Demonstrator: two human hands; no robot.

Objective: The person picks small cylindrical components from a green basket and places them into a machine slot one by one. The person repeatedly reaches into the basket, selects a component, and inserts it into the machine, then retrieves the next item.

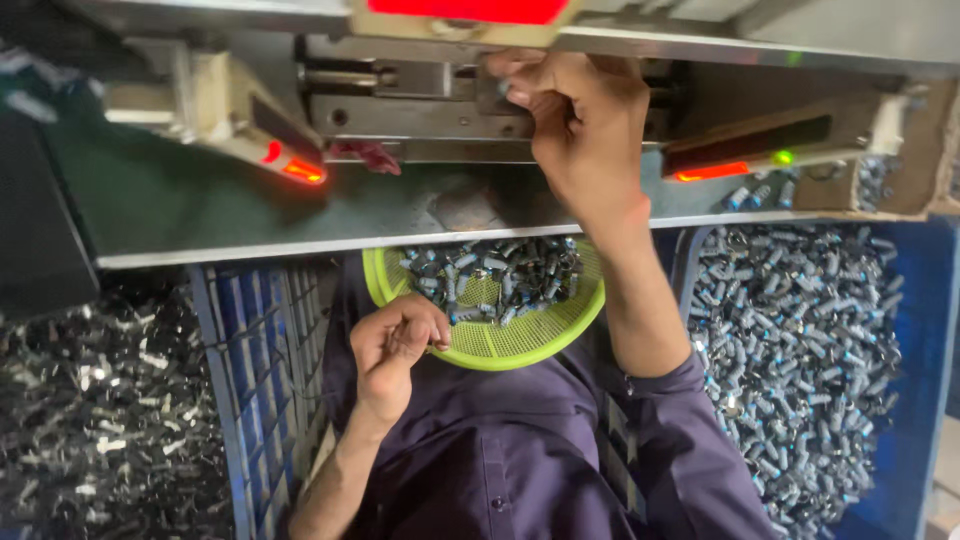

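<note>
While the right hand (585, 125) reached up to the metal machine (420, 100), the left hand (395, 345) stayed at the green basket (520, 345).

Its fingers were bent at the machine's slot; whether they held a part, I could not tell. At seven o'clock from it, the left hand was curled nearly closed, maybe pinching small metal parts (500, 275). At four o'clock, a blue crate (925, 330) was full of more.

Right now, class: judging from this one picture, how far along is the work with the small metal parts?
Done: the blue crate at one side holds a deep heap of small metal parts. In hand: the right hand reaches into the machine fixture, while the left hand is closed at the green basket. Left: many parts still fill that basket.
</note>
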